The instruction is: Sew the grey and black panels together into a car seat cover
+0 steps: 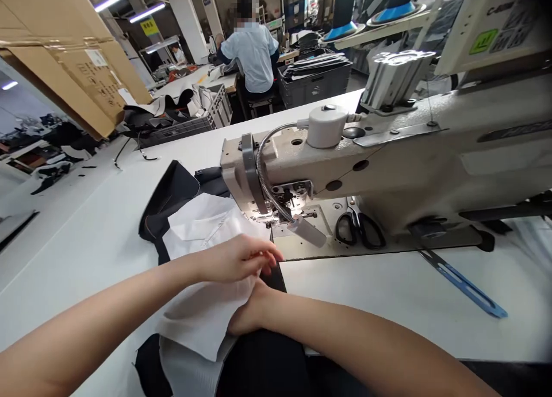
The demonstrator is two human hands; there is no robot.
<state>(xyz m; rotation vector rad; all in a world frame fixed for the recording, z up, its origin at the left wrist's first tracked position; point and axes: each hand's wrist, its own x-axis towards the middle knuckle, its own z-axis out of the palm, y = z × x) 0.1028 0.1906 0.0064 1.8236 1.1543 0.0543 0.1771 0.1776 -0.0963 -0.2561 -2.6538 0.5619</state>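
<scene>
A piece of white and black fabric lies across the table front and runs up to the needle area of a sewing machine. My left hand rests over its right edge, fingers curled together at the fabric close to the machine's bed. Just below it, my right hand reaches in from the right, under the white layer. That layer hides its fingers, so its grip does not show. Dark fabric is bunched to the left of the machine head. A small lamp lights the needle area.
Black-handled scissors lie on the machine bed. Blue tweezers rest on the white table at right. Behind stand a grey crate of fabric pieces and a cardboard box. Farther back, a person sits facing away.
</scene>
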